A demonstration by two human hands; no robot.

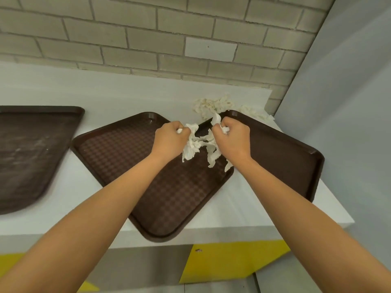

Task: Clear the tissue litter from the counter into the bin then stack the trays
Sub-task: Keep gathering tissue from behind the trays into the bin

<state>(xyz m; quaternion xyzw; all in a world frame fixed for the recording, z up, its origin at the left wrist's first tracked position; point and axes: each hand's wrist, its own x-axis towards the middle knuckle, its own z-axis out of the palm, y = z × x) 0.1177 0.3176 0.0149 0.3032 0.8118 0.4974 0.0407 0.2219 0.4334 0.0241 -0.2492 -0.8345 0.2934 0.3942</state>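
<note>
Nearest, the mid tray point(127, 157) pokes a corner over the counter's point(222, 212) front edge, so mind an elbow doesn't tip it. Above its far half both hands are busy: the left hand point(169, 140) is fisted round a wad of tissue point(191, 144), the right hand point(231, 140) is fisted round another, and ragged strips hang between and below the fists. It looks flimsy and ready to tear, so the good play, I'd say, is to ball it tight, tuck the dangling tails into the palms and not pull the fists apart.

The right tray point(285, 157) sits along the counter's right edge. Whether it touches or overlaps the mid tray under the hands, I cannot tell. The left tray point(31, 149) lies apart, toward the left edge.

Farther back, at the far right corner, a pile point(213, 105) of crumpled tissue waits by the right tray's far rim. One hand could take both wads and free the other for it. No bin in view, so I can't call the carry.
</note>
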